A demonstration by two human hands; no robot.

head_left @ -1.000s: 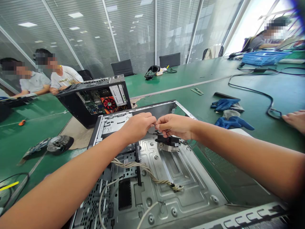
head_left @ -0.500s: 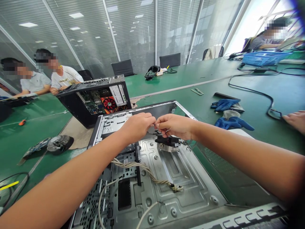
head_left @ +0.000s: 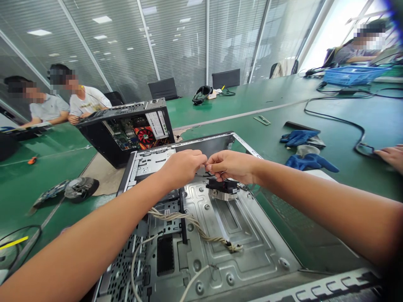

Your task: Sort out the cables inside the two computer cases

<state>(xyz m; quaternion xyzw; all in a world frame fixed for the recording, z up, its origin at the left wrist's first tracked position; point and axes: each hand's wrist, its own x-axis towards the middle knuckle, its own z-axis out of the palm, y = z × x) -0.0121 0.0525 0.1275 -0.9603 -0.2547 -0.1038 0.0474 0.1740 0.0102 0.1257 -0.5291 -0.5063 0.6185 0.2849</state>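
Nearest, the bare metal floor of an open computer case (head_left: 258, 256), lying flat, with a pale twisted cable (head_left: 178, 216) laid loosely across it. Farther in, above the far part of the case, left hand (head_left: 187, 165) and right hand (head_left: 231, 164), fingertips meeting. Both grips closed in a fine pinch, apparently on a thin wire (head_left: 204, 175), though largely masked at this angle by the fingers themselves. Just below the right hand, inside the far part of the case, a cooling fan (head_left: 223, 185): dark frame above, block of pale metal fins (head_left: 223, 194) beneath.

Handling, as a judgement: fan light enough for one hand, yet dense for its size, with most weight in the fins; block stiff, thin fin edges easily bent and rather sharp to the skin. Wire soft, limp, nearly weightless, easily strained by a hard tug. Best hold on the fan: opposite sides of the block or the rigid frame, never the wire alone. Best hold on the wire: a short length between thumb and forefinger.

Beyond, on the green counter (head_left: 252, 94): to the right, blue work gloves (head_left: 307, 161); to the left, behind the case, a dark computer tower (head_left: 103, 147), tilted in view.
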